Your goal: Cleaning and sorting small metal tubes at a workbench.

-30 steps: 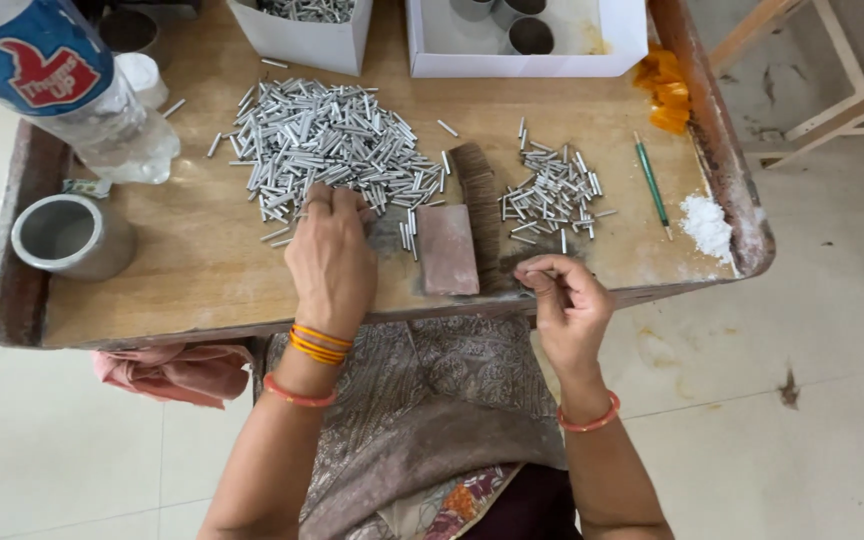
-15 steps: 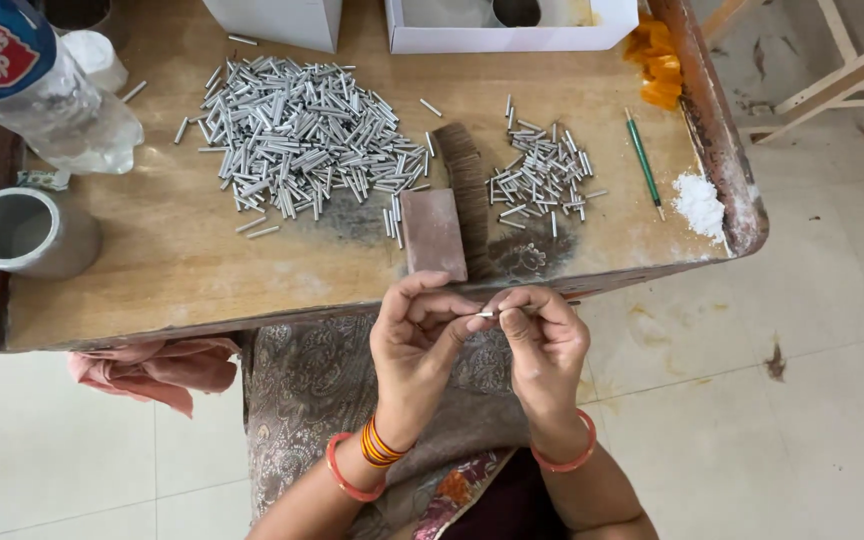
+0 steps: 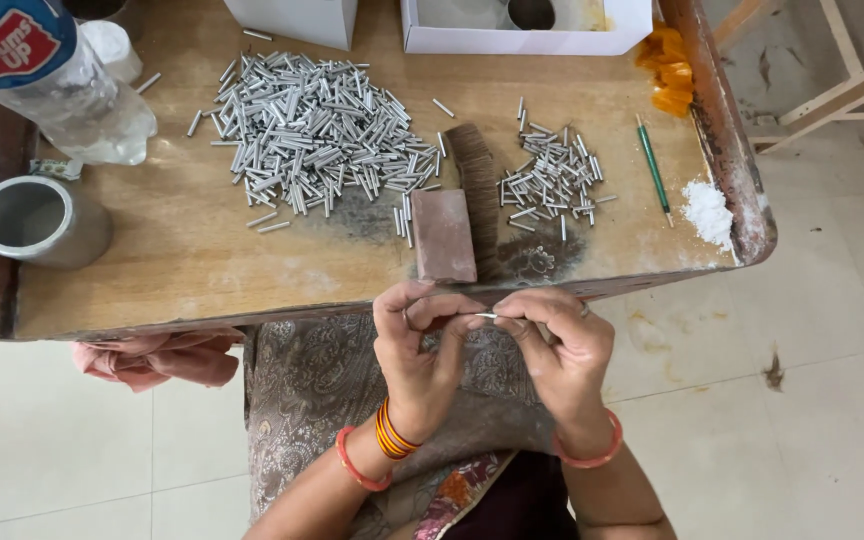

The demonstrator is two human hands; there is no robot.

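left hand (image 3: 420, 345): pinching one small silver tube (image 3: 487, 316), just off the desk's (image 3: 182, 270) front edge
right hand (image 3: 557, 340): fingers closed on the same tube, steadying it
big tube pile (image 3: 317, 130): desk middle, easy reach

Both hands meet just below the near edge of the worn wooden worktop (image 3: 182, 260), over a patterned grey lap. The left hand (image 3: 417, 345) and right hand (image 3: 557, 340) pinch one short silver metal tube (image 3: 487, 316) between their fingertips. Above them on the worktop lies a reddish-brown rectangular block (image 3: 444, 235). Left of the block spreads a large heap of silver tubes (image 3: 312, 130); right of it sits a smaller heap (image 3: 552, 180). Far left of the block stands a grey metal cup (image 3: 37, 220).
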